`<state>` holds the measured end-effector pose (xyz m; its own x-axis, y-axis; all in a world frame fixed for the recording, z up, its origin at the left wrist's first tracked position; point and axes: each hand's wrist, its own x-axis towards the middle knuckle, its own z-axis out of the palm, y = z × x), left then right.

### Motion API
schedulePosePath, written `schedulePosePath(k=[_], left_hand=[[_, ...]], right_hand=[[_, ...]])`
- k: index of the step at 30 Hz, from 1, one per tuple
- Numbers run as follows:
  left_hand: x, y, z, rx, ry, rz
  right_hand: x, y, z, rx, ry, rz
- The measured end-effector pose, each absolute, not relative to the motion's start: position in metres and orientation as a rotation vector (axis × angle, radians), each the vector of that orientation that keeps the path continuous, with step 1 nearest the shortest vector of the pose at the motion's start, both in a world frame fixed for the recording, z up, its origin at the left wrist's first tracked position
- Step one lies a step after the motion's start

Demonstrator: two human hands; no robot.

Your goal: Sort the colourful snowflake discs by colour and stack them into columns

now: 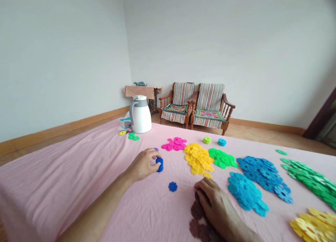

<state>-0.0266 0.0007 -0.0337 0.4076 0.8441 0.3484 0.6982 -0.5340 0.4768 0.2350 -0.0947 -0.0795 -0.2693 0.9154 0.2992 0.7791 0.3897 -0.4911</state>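
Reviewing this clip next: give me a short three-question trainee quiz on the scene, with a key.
1. Multiple choice: the discs under the right hand are: A yellow, B dark maroon, C cyan.
2. True or false: the loose blue disc on the pink sheet touches the left hand.
3. Which colour of pile lies between the yellow pile and the blue pile?

Key: 1 B; 2 false; 3 green.
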Motion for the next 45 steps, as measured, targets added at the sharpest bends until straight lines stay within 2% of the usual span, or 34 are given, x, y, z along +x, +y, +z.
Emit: schedulePosePath(k=[20, 25, 30, 34, 45], left_hand=[[-0.025, 0.003, -0.037, 2.335, 1.401, 0.806], [-0.023, -0.003, -0.03, 2.379, 1.326, 0.938], [-0.008, -0.023, -0.028, 2.498, 0.955, 0.652], [0.004, -0.032, -0.038, 2.502, 0.915, 0.44], [0.015, -0.039, -0.045, 2.499, 1.013, 0.426]], right_hand=[[0.234, -0.094, -0.078, -1.442, -2.111, 0.307], [0.235, -0.094, -0.08, -1.428, -2.107, 0.283], [0.235, -0.094, -0.079, -1.422, -2.102, 0.267], [0.234, -0.094, -0.079, -1.433, -2.108, 0.278], [0.234, -0.094, -0.078, -1.459, -2.117, 0.325]])
